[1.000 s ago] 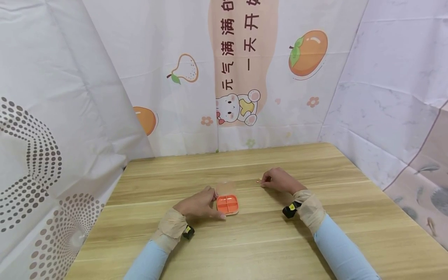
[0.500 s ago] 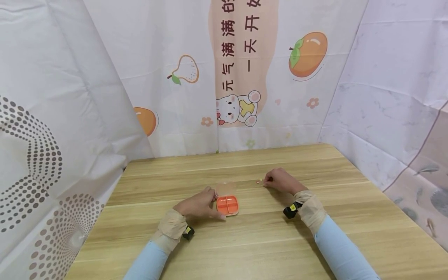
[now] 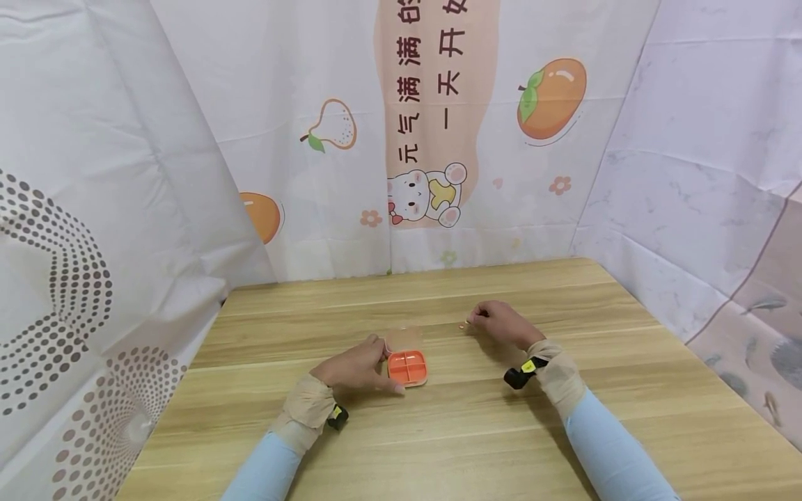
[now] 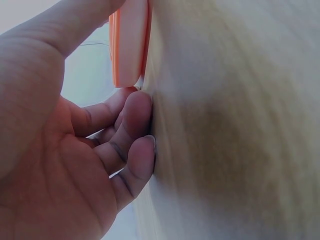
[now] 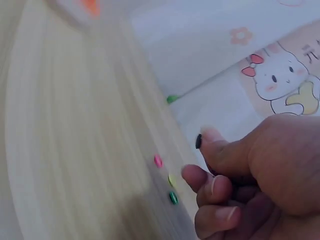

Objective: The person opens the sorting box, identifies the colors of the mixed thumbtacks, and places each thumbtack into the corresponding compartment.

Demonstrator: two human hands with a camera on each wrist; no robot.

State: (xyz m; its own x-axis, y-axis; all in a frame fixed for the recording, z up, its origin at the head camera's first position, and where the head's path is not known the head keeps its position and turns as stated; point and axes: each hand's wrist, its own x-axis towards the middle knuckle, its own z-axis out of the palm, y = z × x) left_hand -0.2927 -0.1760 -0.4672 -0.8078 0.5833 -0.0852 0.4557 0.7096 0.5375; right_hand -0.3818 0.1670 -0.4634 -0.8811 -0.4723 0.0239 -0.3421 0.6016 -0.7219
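My left hand [image 3: 360, 365] lies beside a small orange four-compartment box [image 3: 407, 369], its thumb stretched along the box's front edge. The left wrist view shows its bent fingertips on the table close to the end of the box [image 4: 131, 45]. A see-through lid [image 3: 404, 339] is folded back behind the compartments. My right hand [image 3: 501, 323] hovers by a few tiny oval pieces. In the right wrist view these are pink [image 5: 158, 160], yellow [image 5: 171, 180] and green [image 5: 173, 197]. A black oval piece [image 5: 199, 141] shows at the thumb tip; thumb and index finger are apart, other fingers curled.
The wooden table [image 3: 451, 431] ends at a printed curtain [image 3: 326, 236] hanging along its far edge. Further curtains hang to the left and right. Each wrist carries a black camera, such as the right wrist camera [image 3: 519, 377].
My right hand drew slightly right, uncovering small pieces on the table, then came back left over them. The left hand and the orange box have stayed in place.
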